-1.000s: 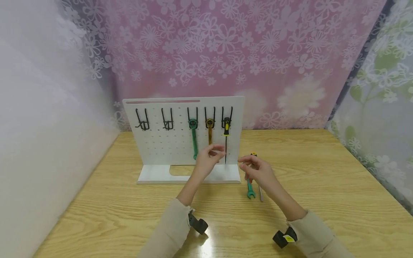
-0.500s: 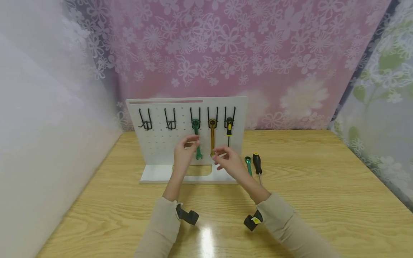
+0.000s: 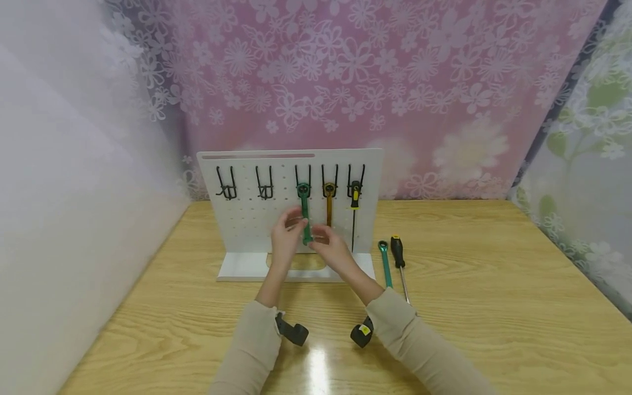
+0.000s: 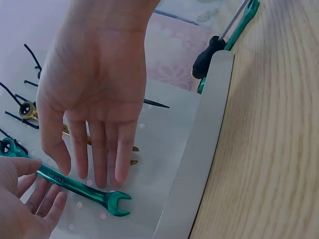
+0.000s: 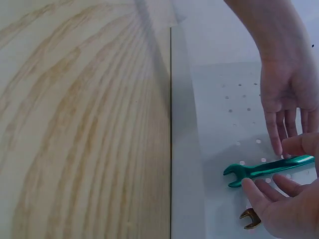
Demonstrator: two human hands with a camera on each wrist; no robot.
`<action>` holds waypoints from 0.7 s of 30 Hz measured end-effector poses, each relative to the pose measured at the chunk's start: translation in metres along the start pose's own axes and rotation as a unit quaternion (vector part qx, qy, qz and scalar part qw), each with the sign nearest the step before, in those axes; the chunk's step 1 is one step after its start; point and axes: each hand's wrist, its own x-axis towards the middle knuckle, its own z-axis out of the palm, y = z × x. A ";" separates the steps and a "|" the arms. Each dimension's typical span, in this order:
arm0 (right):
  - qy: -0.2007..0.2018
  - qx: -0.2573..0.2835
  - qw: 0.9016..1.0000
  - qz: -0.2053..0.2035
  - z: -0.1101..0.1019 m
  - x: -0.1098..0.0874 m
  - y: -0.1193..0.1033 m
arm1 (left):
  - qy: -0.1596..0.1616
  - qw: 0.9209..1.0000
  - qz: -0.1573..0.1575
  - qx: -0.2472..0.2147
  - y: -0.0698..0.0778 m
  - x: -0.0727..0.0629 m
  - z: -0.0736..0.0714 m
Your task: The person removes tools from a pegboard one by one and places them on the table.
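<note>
**Shiny green metal wrench (image 3: 304, 207) hung mid-frame, bit of a crowd around it**

So the wrench dangled by its ring end from a black wire hook (image 3: 310, 174) on the white perforated pegboard (image 3: 247, 230), close to the middle of the head view, forked end down and nearly upright.

The person's left hand (image 3: 285, 238) was just left of it, grip loosely open, fingers almost straight from the right wrist camera. Its thumb overlapped the shaft at lower left in the left wrist view, but I honestly couldn't tell if it was pressing.

The right hand (image 3: 336, 249) sat lower, by the forked end, just right of center. Its grip looked relaxed and fairly wide too, with the shaft showing between its digits at lower right in the right wrist view. Couldn't tell about firm contact there either.

Right of the green one hung a gold-coloured metal wrench (image 3: 329, 211), partly behind the right hand, then a black-and-yellow screwdriver (image 3: 355, 196), tip down.

Right of center, on the light wood-grain desk (image 3: 163, 318), a second green ring-ended wrench (image 3: 385, 269) and a bigger black-handled screwdriver (image 3: 397, 252) lay side by side, lower ends tucked behind the right beige sleeve (image 3: 410, 329).
</note>
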 end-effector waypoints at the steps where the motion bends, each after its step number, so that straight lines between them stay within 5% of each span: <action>1: 0.000 -0.002 1.000 -0.002 0.001 0.000 0.001 | -0.001 1.000 0.000 -0.002 0.000 0.000 0.001; 13: 0.003 -0.051 0.998 -0.039 0.010 0.001 0.011 | 0.004 1.000 0.000 0.018 0.006 -0.004 0.002; 21: -0.015 -0.067 0.995 -0.072 0.009 -0.006 0.007 | -0.049 0.998 -0.030 0.005 0.014 -0.001 -0.006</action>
